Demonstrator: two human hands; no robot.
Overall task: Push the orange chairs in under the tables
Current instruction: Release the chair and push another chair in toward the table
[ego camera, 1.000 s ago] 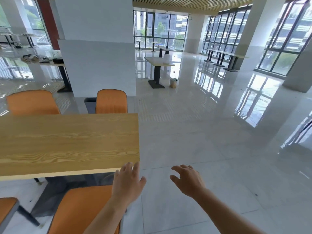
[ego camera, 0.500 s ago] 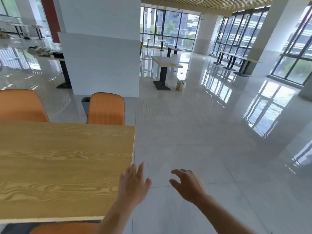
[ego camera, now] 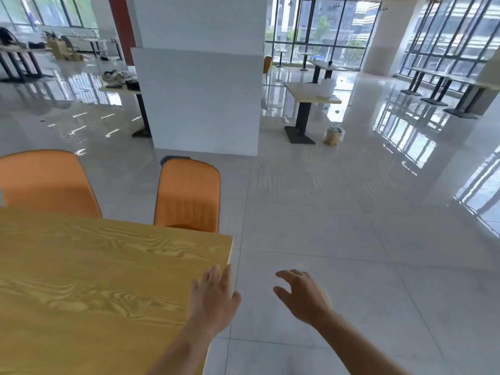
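A light wooden table fills the lower left. Beyond its far edge stand two orange chairs: one near the table's right corner, another at the far left, both with backrests upright and seats hidden by the tabletop. My left hand hovers over the table's right edge, fingers spread, holding nothing. My right hand hangs over the bare floor to the right of the table, fingers loosely apart and empty.
A wide white pillar rises behind the chairs, with a dark bin at its base. A pedestal table and a paper bag stand further right. More tables line the windows. Glossy tiled floor stretches to the right.
The view has advanced and lifted: the near orange chair under my left hand has dropped out of sight and the tabletop now fills the lower left. Both hands stay open in front.
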